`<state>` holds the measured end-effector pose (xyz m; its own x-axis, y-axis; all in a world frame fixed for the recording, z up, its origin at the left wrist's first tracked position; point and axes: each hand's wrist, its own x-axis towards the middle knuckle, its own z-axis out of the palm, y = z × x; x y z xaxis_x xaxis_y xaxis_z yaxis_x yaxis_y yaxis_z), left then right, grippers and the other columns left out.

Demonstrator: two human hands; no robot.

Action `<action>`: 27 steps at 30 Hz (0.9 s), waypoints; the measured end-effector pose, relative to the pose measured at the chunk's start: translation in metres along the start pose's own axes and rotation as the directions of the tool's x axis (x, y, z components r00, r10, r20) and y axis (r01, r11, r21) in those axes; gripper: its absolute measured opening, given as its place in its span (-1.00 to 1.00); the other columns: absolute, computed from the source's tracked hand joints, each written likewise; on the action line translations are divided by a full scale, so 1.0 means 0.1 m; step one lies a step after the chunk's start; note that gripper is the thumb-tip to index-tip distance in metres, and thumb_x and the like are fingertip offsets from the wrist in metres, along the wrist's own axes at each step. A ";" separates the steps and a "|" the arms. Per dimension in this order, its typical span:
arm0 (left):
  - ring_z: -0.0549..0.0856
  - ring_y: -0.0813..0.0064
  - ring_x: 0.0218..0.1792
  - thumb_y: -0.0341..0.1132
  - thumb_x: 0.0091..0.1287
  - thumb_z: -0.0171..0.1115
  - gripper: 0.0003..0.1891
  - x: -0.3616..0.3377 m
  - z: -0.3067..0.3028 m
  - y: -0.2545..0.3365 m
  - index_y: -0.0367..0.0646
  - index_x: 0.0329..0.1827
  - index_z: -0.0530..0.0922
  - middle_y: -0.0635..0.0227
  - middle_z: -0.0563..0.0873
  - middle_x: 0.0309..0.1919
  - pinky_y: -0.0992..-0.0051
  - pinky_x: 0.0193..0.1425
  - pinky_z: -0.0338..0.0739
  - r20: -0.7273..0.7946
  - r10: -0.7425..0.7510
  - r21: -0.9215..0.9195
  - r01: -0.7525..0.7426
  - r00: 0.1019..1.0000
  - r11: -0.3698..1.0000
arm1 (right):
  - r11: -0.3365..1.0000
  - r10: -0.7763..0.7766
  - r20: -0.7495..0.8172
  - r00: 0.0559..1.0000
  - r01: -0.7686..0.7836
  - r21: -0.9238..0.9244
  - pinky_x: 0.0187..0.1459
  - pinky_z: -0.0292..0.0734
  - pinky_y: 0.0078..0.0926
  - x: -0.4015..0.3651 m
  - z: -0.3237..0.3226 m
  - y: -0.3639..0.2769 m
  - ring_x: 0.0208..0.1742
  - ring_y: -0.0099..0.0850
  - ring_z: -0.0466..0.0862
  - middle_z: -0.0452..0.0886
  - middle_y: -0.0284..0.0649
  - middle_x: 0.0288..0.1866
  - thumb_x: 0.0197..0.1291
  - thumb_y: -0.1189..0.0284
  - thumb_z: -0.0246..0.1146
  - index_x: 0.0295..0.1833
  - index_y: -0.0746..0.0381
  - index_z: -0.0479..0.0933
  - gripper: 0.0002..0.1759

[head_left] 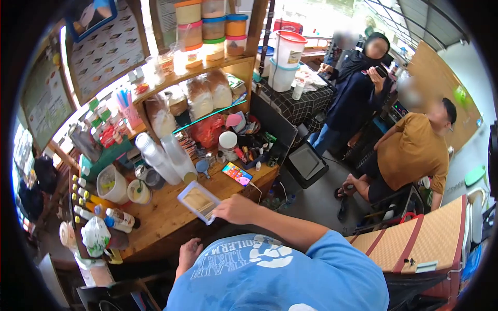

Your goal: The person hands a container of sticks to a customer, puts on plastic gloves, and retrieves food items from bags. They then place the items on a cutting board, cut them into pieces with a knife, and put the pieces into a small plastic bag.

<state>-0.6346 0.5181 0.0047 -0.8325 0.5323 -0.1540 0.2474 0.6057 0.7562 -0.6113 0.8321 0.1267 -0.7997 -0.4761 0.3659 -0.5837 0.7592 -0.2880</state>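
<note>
A shallow rectangular plastic box (196, 200) with a pale rim is held above the front edge of the wooden counter (155, 222); tan contents show inside, too small to identify. The right hand (231, 209) pinches its near corner between thumb and fingers. The left hand (190, 253) is beside the counter edge, fingers loosely curled; whether it touches anything, I cannot tell.

Just beyond the box lie a blue scoop-like utensil (203, 167) and a lit smartphone (237, 174) with a cable plugged in. Stacked clear plastic cups (177, 158) lean behind. To their left, a large white tub (111, 184) has something yellow-green in it, and a smaller tub (139, 192) has pale contents and a utensil. Dark-filled bottles (124, 218) rest near a tied white plastic bag (96, 236).

On the top shelf, lidded tubs (213, 28) are stacked, several showing orange or cream contents. Beyond the counter, a white bucket (289, 49) has a red lid.
</note>
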 end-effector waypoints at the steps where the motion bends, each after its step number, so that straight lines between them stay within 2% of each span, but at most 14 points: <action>1: 0.77 0.10 -0.34 -0.32 0.23 0.42 -0.76 -0.07 0.02 -0.17 -0.17 -0.06 0.71 0.04 0.73 -0.40 0.31 -0.17 0.64 -0.072 0.072 -0.014 -0.074 0.995 0.997 | 0.999 -0.047 0.011 0.999 0.047 0.003 -0.23 0.65 -0.18 0.19 0.11 -0.01 -0.21 -0.23 0.76 0.68 -0.24 -0.36 0.13 0.41 0.24 -0.28 0.15 0.58 -0.93; 3: 0.80 0.16 -0.26 -0.33 0.25 0.42 -0.75 -0.21 0.04 -0.72 -0.17 -0.03 0.71 0.00 0.76 -0.32 0.34 -0.12 0.65 -0.027 0.009 -0.114 -0.012 1.000 0.993 | 0.994 -0.111 0.016 0.994 0.111 -0.007 -0.23 0.66 -0.17 0.55 0.28 -0.05 -0.24 -0.22 0.77 0.69 -0.22 -0.38 0.12 0.41 0.24 -0.34 0.15 0.58 -0.93; 4: 0.81 0.32 -0.23 -0.35 0.26 0.39 -0.73 -0.28 0.05 -1.05 -0.21 0.01 0.70 0.05 0.80 -0.27 0.40 -0.07 0.64 -0.025 0.009 -0.203 -0.014 1.000 0.979 | 0.990 -0.143 0.014 0.990 0.143 -0.012 -0.23 0.67 -0.18 0.74 0.35 -0.10 -0.25 -0.21 0.78 0.69 -0.21 -0.39 0.11 0.41 0.24 -0.36 0.15 0.59 -0.93; 6: 0.77 0.49 -0.19 -0.37 0.26 0.36 -0.70 -0.47 -0.24 -0.81 -0.28 0.04 0.69 0.15 0.81 -0.25 0.45 -0.01 0.62 0.023 -0.127 -0.306 0.128 0.992 0.943 | 0.986 -0.161 0.029 0.986 0.162 -0.037 -0.22 0.67 -0.19 1.09 0.53 -0.15 -0.25 -0.22 0.79 0.72 -0.21 -0.37 0.10 0.40 0.24 -0.38 0.15 0.61 -0.92; 8: 0.71 0.59 -0.14 -0.39 0.25 0.34 -0.67 -0.62 -0.50 -0.57 -0.33 0.05 0.68 0.22 0.81 -0.23 0.49 0.04 0.59 0.045 -0.246 -0.255 0.249 0.968 0.934 | 0.980 -0.189 0.054 0.981 0.192 -0.056 -0.22 0.68 -0.20 1.42 0.73 -0.19 -0.25 -0.22 0.80 0.74 -0.21 -0.35 0.09 0.40 0.24 -0.40 0.15 0.63 -0.90; 11: 0.72 0.57 -0.15 -0.37 0.26 0.35 -0.68 -0.73 -0.70 -0.86 -0.30 0.05 0.68 0.21 0.82 -0.23 0.50 0.06 0.59 0.001 -0.283 -0.207 0.277 0.959 0.938 | 0.959 -0.226 0.162 0.961 0.248 -0.135 -0.23 0.68 -0.23 1.84 0.88 -0.25 -0.21 -0.25 0.80 0.75 -0.24 -0.32 0.09 0.37 0.27 -0.40 0.14 0.63 -0.89; 13: 0.72 0.57 -0.15 -0.36 0.26 0.35 -0.68 -0.89 -0.81 -1.06 -0.29 0.05 0.68 0.20 0.82 -0.23 0.51 0.05 0.59 -0.046 -0.341 -0.197 0.326 0.939 0.924 | 0.961 -0.219 0.166 0.962 0.241 -0.131 -0.23 0.68 -0.23 2.08 1.01 -0.27 -0.21 -0.24 0.80 0.75 -0.23 -0.32 0.09 0.37 0.27 -0.39 0.14 0.64 -0.90; 16: 0.73 0.58 -0.17 -0.34 0.26 0.36 -0.68 -0.96 -0.90 -1.63 -0.26 0.05 0.69 0.18 0.82 -0.24 0.51 0.05 0.59 -0.076 -0.319 -0.153 0.306 0.945 0.940 | 0.963 -0.205 0.190 0.960 0.232 -0.137 -0.21 0.68 -0.23 2.40 1.14 -0.24 -0.21 -0.24 0.80 0.76 -0.22 -0.31 0.07 0.40 0.26 -0.39 0.14 0.66 -0.91; 17: 0.76 0.52 -0.15 -0.32 0.26 0.35 -0.68 -1.02 -0.89 -1.70 -0.22 0.06 0.69 0.13 0.82 -0.22 0.48 0.05 0.60 -0.118 -0.317 -0.166 0.296 0.941 0.941 | 0.967 -0.192 0.191 0.963 0.219 -0.131 -0.21 0.68 -0.24 2.48 1.22 -0.23 -0.21 -0.24 0.80 0.76 -0.22 -0.31 0.07 0.40 0.26 -0.39 0.14 0.66 -0.91; 18: 0.80 0.38 -0.13 -0.24 0.26 0.35 -0.66 -1.02 -0.91 -1.91 -0.16 0.06 0.70 0.05 0.82 -0.18 0.41 0.04 0.61 -0.110 -0.349 -0.044 0.346 0.931 0.937 | 0.971 -0.179 0.190 0.965 0.204 -0.126 -0.20 0.68 -0.24 2.57 1.28 -0.23 -0.21 -0.24 0.80 0.76 -0.21 -0.30 0.07 0.40 0.26 -0.40 0.14 0.66 -0.91; 22: 0.81 0.30 -0.12 -0.19 0.25 0.36 -0.64 -1.06 -1.07 -2.41 -0.14 0.07 0.69 0.02 0.80 -0.17 0.37 0.04 0.61 -0.068 -0.384 0.020 0.386 0.921 0.922 | 0.966 -0.142 0.185 0.972 0.177 -0.186 -0.19 0.67 -0.24 2.80 1.41 -0.21 -0.20 -0.24 0.80 0.76 -0.20 -0.31 0.06 0.42 0.26 -0.39 0.15 0.66 -0.91; 24: 0.81 0.24 -0.11 -0.16 0.24 0.36 -0.62 -1.04 -1.14 -2.38 -0.12 0.07 0.69 0.00 0.79 -0.16 0.34 0.04 0.61 -0.020 -0.407 0.055 0.407 0.913 0.912 | 0.970 -0.150 0.144 0.978 0.174 -0.170 -0.19 0.67 -0.24 2.87 1.48 -0.17 -0.20 -0.23 0.80 0.77 -0.18 -0.32 0.05 0.42 0.26 -0.39 0.16 0.67 -0.91; 25: 0.81 0.12 -0.09 -0.12 0.24 0.36 -0.62 -1.01 -1.19 -2.37 -0.10 0.06 0.71 -0.01 0.79 -0.17 0.29 0.01 0.62 -0.027 -0.436 0.093 0.437 0.899 0.895 | 0.970 -0.144 0.145 0.979 0.169 -0.174 -0.19 0.67 -0.24 2.90 1.52 -0.17 -0.20 -0.23 0.80 0.77 -0.18 -0.32 0.05 0.42 0.26 -0.39 0.16 0.67 -0.91; 27: 0.81 0.11 -0.09 -0.12 0.24 0.36 -0.62 -0.91 -1.21 -2.23 -0.10 0.06 0.71 -0.01 0.79 -0.17 0.29 0.01 0.62 -0.018 -0.413 0.092 0.413 0.911 0.906 | 0.960 -0.137 0.176 0.975 0.175 -0.220 -0.18 0.67 -0.25 2.96 1.55 -0.15 -0.20 -0.23 0.81 0.77 -0.18 -0.32 0.05 0.43 0.26 -0.40 0.16 0.67 -0.91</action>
<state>-0.6738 0.2630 -0.0734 -0.8694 0.2237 -0.4406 -0.0735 0.8232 0.5630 -0.8611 0.6108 0.1019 -0.7242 -0.6463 0.2406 -0.6690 0.7430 -0.0178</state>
